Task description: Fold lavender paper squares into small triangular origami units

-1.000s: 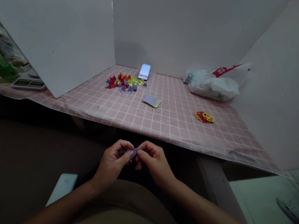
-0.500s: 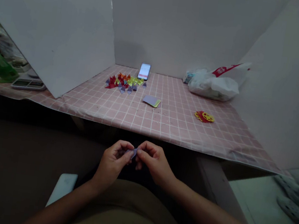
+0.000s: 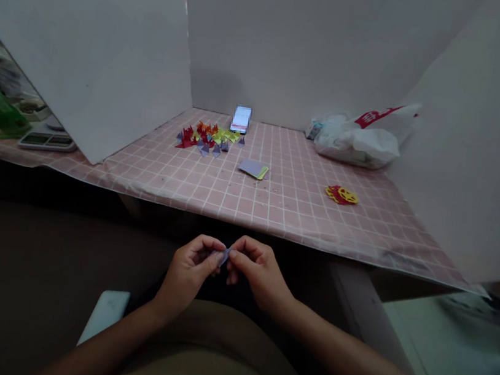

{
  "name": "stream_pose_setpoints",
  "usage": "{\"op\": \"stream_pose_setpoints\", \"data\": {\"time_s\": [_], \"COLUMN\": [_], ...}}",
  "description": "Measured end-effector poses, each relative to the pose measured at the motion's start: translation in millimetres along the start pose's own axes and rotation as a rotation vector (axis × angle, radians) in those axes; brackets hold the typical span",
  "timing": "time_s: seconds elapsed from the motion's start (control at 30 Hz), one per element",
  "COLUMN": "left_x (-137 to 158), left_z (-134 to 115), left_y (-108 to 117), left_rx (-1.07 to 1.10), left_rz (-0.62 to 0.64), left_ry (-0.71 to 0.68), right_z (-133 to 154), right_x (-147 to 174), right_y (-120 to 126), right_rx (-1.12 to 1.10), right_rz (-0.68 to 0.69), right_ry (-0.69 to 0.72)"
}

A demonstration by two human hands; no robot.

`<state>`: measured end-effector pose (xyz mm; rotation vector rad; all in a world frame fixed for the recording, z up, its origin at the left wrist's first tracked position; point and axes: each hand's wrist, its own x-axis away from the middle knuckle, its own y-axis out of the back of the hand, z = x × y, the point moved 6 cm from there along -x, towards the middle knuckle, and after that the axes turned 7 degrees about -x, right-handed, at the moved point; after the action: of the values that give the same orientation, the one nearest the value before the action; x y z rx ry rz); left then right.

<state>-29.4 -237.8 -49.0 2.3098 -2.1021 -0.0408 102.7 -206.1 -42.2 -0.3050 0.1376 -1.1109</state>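
Between my two hands, below the table's front edge, is a small piece of folded purple paper (image 3: 224, 257). My left hand (image 3: 191, 269) pinches its left side with thumb and fingers. The right side is held in a pinch by my right hand (image 3: 257, 269). Fingers cover most of the paper, so its exact shape is hidden. On the table ahead lies a stack of paper sheets (image 3: 252, 168), purple on top with yellow-green below. Behind it to the left sits a cluster of small folded paper pieces (image 3: 210, 138) in red, orange, yellow and purple.
A lit phone (image 3: 241, 119) leans at the back of the pink checked table (image 3: 176, 183). To the right are red and yellow cut-out pieces (image 3: 342, 195) and a white plastic bag (image 3: 359, 142). White panels (image 3: 89, 34) enclose the sides. A pale flat object (image 3: 105, 315) lies by my left forearm.
My hands and the purple paper look almost unmoved. At the far right, the shapes on the floor past the table have shifted and blurred.
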Motion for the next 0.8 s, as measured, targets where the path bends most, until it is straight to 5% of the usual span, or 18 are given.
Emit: {"op": "stream_pose_setpoints", "data": {"time_s": [0.8], "left_x": [-3], "left_z": [11], "left_y": [-6], "left_rx": [0.083], "left_rz": [0.044], "left_ry": [0.141], "right_z": [2], "right_x": [1], "right_y": [-2], "right_rx": [0.237], "right_rz": [0.037], "right_ry": [0.122]}}
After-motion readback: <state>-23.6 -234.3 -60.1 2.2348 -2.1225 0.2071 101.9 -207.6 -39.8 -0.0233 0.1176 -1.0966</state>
